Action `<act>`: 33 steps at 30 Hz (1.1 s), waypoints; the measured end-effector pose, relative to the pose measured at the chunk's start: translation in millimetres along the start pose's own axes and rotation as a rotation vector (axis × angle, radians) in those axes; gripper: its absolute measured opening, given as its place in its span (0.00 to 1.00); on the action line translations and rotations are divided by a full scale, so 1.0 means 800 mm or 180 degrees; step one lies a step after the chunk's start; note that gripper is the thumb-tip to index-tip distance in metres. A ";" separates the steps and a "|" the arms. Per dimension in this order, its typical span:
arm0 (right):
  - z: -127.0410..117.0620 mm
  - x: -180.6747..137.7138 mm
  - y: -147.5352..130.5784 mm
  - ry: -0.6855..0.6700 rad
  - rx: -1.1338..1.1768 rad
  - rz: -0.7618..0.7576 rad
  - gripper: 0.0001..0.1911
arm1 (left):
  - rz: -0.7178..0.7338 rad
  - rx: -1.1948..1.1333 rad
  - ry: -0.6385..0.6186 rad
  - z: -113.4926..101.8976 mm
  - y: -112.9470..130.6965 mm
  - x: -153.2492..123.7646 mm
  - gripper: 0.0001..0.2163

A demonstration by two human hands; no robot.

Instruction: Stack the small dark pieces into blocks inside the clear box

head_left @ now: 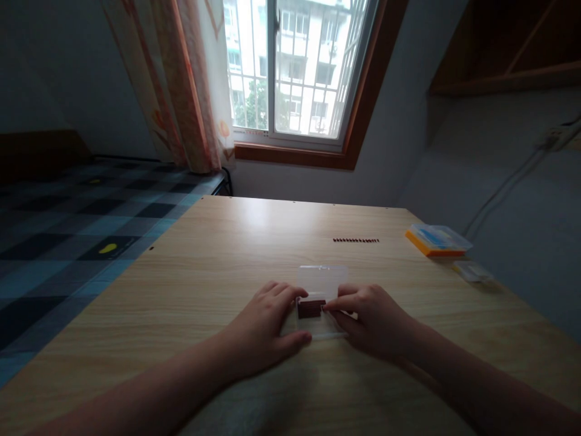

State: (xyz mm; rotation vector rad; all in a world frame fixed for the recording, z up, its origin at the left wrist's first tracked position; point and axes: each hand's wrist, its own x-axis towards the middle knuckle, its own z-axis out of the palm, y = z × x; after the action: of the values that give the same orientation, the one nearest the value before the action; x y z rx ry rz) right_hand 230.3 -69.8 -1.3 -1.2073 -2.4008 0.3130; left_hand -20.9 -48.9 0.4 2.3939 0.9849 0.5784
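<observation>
While both forearms come in low over the near edge of the table [218, 254], the left hand [267, 324] sits loosely curled against the left side of the clear case [322, 280], fingertips on its edge and thumb along its near rim. This looks like a brace so the light plastic doesn't skid on the smooth top. The right hand [370, 321] has thumb and forefinger nearly closed in a pinch at the right end of the dark brown block [311, 309], other fingers tucked, and the fine tip grip suits something small and thin. The block lies inside the case base, centre-near on the table, between the two hands. The case is thin, transparent and glossy, its lid flipped back flat on the far side. The block is matte, rectangular, maybe made of packed small pieces, too small to tell. The table is pale wood-grain laminate with a soft sheen. Further out lies a row of dark pieces [356, 240], tiny and laid in a straight line, well apart from the case. Far right is an orange-blue box [436, 240], flat with a clear lid, with a small clear packet [472, 270] just beside it. Left is a checked bed cover [91, 218], soft cloth. At the back are a patterned curtain [181, 91], a barred window [295, 66] and a white cable [503, 188] on the wall.
</observation>
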 end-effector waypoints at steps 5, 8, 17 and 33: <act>0.001 0.001 0.000 0.0062 0.0093 0.0007 0.12 | 0.0010 0.0023 -0.0009 0.001 0.000 0.000 0.22; 0.001 0.001 0.001 0.0107 0.0088 -0.0006 0.12 | 0.0023 0.0016 0.0001 0.001 0.000 0.000 0.22; 0.003 0.000 0.003 0.0064 0.0175 0.0030 0.12 | 0.0024 -0.0001 0.0009 0.001 0.000 0.000 0.22; -0.010 0.011 0.092 0.2116 0.0047 0.0390 0.10 | -0.0020 -0.0008 -0.0011 0.000 -0.004 0.000 0.23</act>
State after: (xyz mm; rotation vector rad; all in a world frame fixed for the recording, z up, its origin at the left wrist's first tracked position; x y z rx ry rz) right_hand 281.1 -18.5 -20.3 -1.2143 -1.7538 -0.0395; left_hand -22.1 -47.1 -1.4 2.3878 0.9895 0.5729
